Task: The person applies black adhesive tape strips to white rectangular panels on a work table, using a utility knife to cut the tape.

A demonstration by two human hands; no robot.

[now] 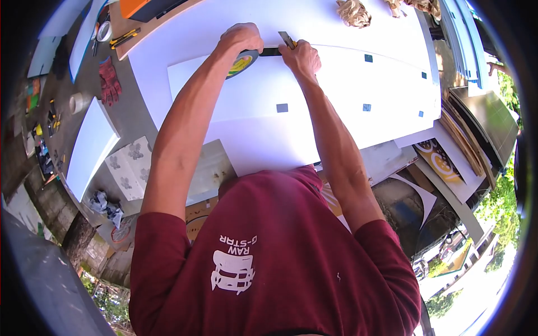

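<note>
My left hand (244,38) is closed on a roll of dark tape (242,64) with a yellow-green label on its side. A short dark strip of tape (270,51) stretches from the roll across to my right hand (302,59). In that hand a utility knife (288,40) is gripped, its blade pointing up and left, while the fingertips touch the strip's end. Under both hands lies a white panel (330,81) on a larger white sheet (185,22). Several small dark tape squares, one of them a tape piece (282,107) near me, are spread over the panel.
To the left are a red glove (109,81), yellow-black cutters (124,38), a tape roll (76,103) and a curved white offcut (92,147). Crumpled brown paper (353,13) sits at the far edge. Stacked boards (476,134) lean on the right.
</note>
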